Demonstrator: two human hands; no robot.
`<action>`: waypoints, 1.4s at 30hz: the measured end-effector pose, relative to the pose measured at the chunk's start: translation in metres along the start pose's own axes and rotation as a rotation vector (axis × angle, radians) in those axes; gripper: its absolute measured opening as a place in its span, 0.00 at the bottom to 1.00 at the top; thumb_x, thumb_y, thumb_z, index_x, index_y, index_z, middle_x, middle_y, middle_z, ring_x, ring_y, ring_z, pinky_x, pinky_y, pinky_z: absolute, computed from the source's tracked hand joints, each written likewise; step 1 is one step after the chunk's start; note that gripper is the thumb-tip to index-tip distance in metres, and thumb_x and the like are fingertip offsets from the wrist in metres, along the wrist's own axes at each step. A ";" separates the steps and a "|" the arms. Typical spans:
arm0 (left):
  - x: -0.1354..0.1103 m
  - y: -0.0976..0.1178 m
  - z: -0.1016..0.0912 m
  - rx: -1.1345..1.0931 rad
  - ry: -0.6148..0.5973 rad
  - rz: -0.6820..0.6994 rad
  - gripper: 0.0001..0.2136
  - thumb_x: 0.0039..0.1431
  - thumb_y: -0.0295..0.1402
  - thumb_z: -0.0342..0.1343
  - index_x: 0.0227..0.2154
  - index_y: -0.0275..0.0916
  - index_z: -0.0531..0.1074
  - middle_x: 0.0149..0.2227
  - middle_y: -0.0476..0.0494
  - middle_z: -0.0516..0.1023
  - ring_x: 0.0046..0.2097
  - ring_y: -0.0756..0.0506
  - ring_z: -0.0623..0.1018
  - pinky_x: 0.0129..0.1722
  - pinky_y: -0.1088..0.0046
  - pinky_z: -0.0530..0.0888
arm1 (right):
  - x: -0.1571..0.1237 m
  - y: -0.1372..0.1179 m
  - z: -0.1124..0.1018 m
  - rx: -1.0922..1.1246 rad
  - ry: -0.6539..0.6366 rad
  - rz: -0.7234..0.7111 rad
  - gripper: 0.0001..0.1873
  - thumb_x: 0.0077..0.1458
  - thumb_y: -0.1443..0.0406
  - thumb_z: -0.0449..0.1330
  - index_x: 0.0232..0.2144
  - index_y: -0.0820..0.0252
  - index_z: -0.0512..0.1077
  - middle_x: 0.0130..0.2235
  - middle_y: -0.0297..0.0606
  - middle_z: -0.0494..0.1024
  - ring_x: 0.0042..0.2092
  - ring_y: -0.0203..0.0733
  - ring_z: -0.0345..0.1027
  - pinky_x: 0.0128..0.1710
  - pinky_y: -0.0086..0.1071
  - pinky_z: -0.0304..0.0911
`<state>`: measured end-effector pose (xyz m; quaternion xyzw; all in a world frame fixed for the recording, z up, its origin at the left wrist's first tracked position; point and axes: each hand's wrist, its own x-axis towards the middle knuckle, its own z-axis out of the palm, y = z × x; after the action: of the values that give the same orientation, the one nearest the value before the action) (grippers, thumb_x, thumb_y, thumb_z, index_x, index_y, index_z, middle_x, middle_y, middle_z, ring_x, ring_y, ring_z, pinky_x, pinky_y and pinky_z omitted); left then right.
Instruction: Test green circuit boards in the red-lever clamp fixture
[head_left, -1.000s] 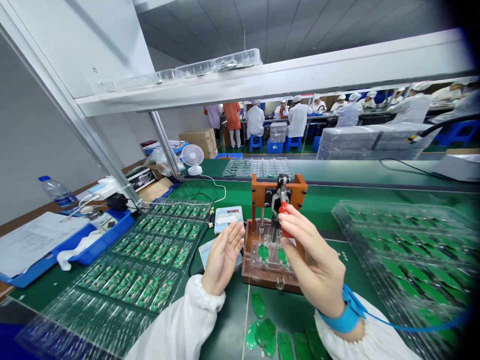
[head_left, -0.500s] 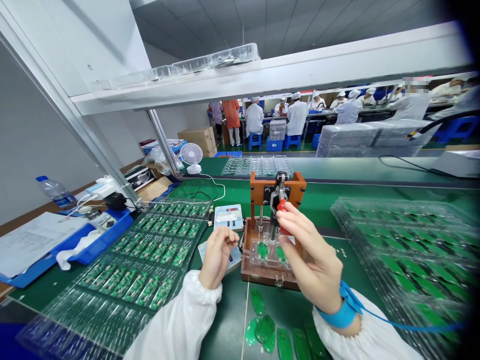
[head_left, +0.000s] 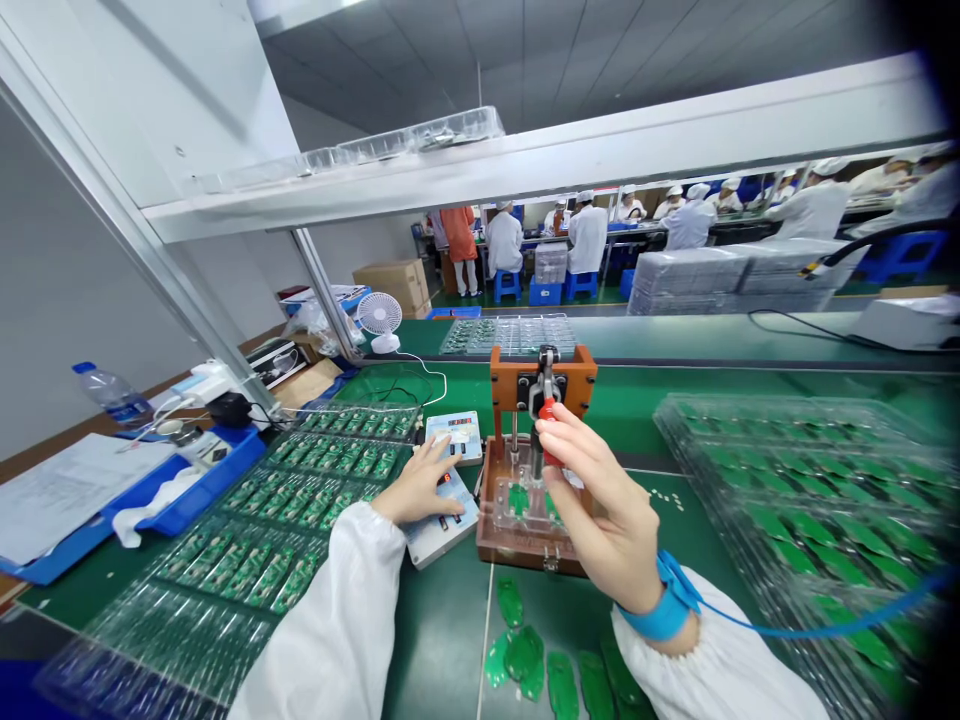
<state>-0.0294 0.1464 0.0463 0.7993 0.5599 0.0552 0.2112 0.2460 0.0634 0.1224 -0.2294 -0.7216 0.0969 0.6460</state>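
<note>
My right hand (head_left: 606, 505) has its thumb and fingers about the red handle (head_left: 550, 452) of a toggle clamp. The clamp is mounted on an orange-and-brown test fixture (head_left: 525, 548), whose clear plate carries small green circuit boards (head_left: 518, 498), partly hidden by that hand. My left hand (head_left: 417, 484) is open, fingers spread over two white boxes with red digital displays; its fingertips lie near the rear box (head_left: 466, 428) and its thumb is over the front box (head_left: 444, 535). Whether it presses a button I cannot tell. A blue wrist strap (head_left: 664, 605) circles my right wrist.
Loose green boards (head_left: 525, 655) lie before the fixture. Clear trays with boards stand at left (head_left: 247, 545) and stacked at right (head_left: 795, 480). A small fan (head_left: 380, 315) and blue bin (head_left: 232, 465) sit at left. A shelf (head_left: 420, 170) crosses overhead; people in white work beyond.
My left hand has opened from a loosely closed pose and moved left and slightly down onto the display boxes. The front box now shows lit red digits. My right hand stays at the handle.
</note>
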 end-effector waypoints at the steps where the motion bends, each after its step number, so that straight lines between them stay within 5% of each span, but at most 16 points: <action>1: 0.003 -0.001 -0.003 0.045 -0.069 -0.016 0.49 0.49 0.50 0.69 0.71 0.39 0.57 0.76 0.34 0.37 0.75 0.27 0.36 0.71 0.43 0.45 | 0.000 0.000 0.000 -0.002 -0.003 0.001 0.31 0.65 0.78 0.56 0.64 0.46 0.69 0.61 0.35 0.75 0.67 0.54 0.63 0.65 0.56 0.66; 13: 0.019 0.006 -0.028 0.223 -0.302 -0.041 0.58 0.45 0.59 0.67 0.74 0.41 0.46 0.75 0.34 0.31 0.74 0.26 0.32 0.69 0.39 0.41 | 0.002 -0.002 0.000 0.006 -0.003 -0.012 0.33 0.65 0.79 0.55 0.65 0.45 0.68 0.62 0.35 0.74 0.68 0.52 0.61 0.66 0.52 0.66; 42: 0.011 0.006 -0.041 0.324 -0.376 -0.108 0.66 0.37 0.64 0.68 0.74 0.38 0.42 0.75 0.31 0.29 0.74 0.26 0.31 0.71 0.45 0.43 | 0.002 -0.001 0.001 0.016 -0.009 -0.024 0.32 0.65 0.80 0.55 0.64 0.47 0.68 0.62 0.33 0.73 0.68 0.48 0.60 0.68 0.46 0.62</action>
<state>-0.0335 0.1659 0.0839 0.7878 0.5543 -0.1964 0.1834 0.2447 0.0631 0.1246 -0.2152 -0.7262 0.0961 0.6458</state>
